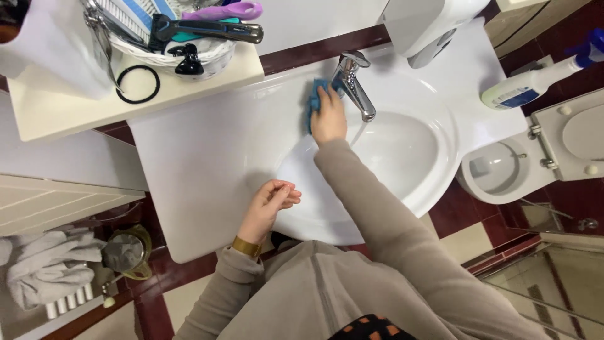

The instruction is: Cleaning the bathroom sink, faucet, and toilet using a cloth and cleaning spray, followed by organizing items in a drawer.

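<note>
a: where is the blue cloth (313,101)?

b: on the white sink (207,145), pressed flat against its surface just left of the base of the tap (353,85). the right hand (328,116) lies on top of it, fingers close together and pressing down, so only a strip of blue shows past the fingertips and along the left edge of the hand.

a: and the left hand (270,204)?

b: it rests at the front edge of the sink, holding nothing, fingers loosely curled with the thumb and fingertips nearly meeting. a gold band sits at the wrist.

a: what is hard to make out?

b: the basket (182,53) on the shelf (75,107) is cut off by the top edge; a razor (207,28) and a dark clip (189,63) show, the rest is a jumble. a black ring (137,84) lies beside it. the spray bottle (535,82) on the right loses its head at the frame edge, and the toilet (535,157) is only partly in view. a thin stream seems to run from the tap, though it is faint.
</note>
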